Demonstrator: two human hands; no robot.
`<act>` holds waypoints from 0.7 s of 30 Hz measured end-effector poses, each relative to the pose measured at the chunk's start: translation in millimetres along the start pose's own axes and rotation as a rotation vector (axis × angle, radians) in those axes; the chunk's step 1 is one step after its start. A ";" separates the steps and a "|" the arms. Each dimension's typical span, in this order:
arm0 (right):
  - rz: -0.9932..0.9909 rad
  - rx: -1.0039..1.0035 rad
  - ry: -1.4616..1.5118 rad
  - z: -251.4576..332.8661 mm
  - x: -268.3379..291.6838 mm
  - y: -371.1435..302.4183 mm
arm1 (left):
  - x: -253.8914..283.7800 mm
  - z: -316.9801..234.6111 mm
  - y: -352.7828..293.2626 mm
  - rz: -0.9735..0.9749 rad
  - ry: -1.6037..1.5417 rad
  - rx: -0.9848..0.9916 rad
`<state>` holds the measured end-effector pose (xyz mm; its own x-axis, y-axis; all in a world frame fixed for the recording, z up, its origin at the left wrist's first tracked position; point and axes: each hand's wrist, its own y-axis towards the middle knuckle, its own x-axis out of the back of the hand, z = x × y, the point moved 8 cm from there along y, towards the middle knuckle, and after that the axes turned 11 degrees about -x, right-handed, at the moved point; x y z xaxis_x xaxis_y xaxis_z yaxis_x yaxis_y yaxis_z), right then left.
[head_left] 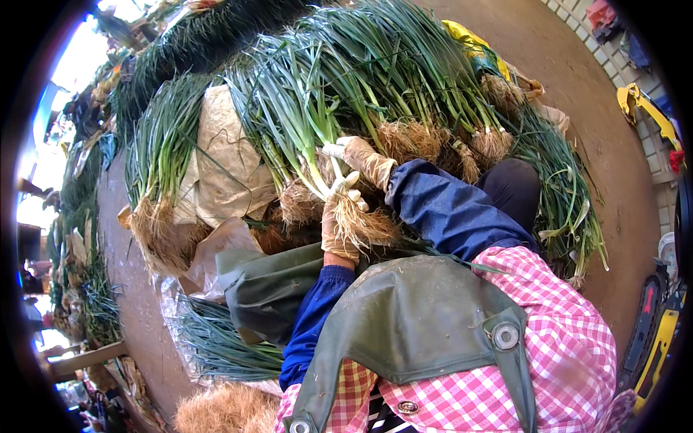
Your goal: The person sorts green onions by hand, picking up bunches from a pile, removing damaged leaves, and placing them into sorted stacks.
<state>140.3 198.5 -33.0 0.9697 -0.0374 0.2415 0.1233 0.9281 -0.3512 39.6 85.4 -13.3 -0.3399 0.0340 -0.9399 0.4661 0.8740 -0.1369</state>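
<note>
A few green onions (315, 177) with white lower stalks and long leaves lie between my gloved hands. My left hand (341, 220) is closed around their lower ends, and their pale roots (364, 225) spread out to the right of it. Just above, my right hand (367, 160) reaches across from the right with its fingers against the stalks; its fingertips are partly hidden, and whether it grips them is hard to see. Both gloves are tan with whitish fingers. Behind the hands lies a large heap of green onions (361, 65), roots toward me.
To the left, a bundle of green onions (162, 144) rests beside a tan sack (227, 162). More leaves (224, 339) lie on clear plastic at lower left, near a clump of roots (227, 408). A brown floor (613, 144) surrounds the heap. Yellow tool-like items (660, 339) stand far right.
</note>
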 end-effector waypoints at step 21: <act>0.135 0.324 0.376 121.9 98.4 -180.8 | -6.4 -7.2 -0.5 -0.071 0.061 -0.072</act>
<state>187.7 72.2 164.5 0.9886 0.0152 -0.1495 -0.0221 0.9988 -0.0445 35.6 88.2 -5.0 -0.4198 -0.0018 -0.9076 0.3796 0.9080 -0.1774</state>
